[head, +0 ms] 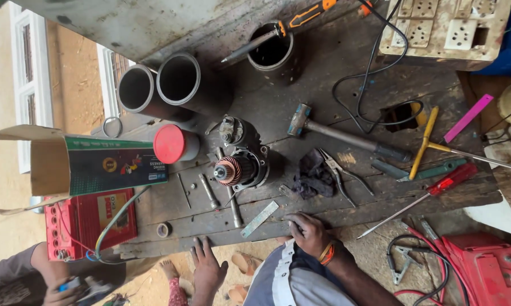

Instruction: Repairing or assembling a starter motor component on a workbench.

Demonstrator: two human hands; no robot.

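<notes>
My left hand (208,267) is open with fingers spread, at the near edge of a worn wooden bench (346,207). My right hand (309,232), with an orange wristband, rests on the bench edge with its fingers curled and nothing seen in it. A flat metal strip (259,219) lies just left of it. Further in stands a motor armature with copper windings (231,170), and a motor housing (239,133) sits behind it. Long bolts (233,205) lie beside the armature. A black cloth (312,173) and pliers (338,173) lie beyond my right hand.
Hammer (335,133), red-handled screwdriver (437,190), yellow T-handle wrench (423,144), red-capped can (173,143), three pipes (179,78) and a socket board (448,25) crowd the bench. Cardboard box (85,164) and red battery (91,221) sit left. Another person's hand (62,286) is at lower left.
</notes>
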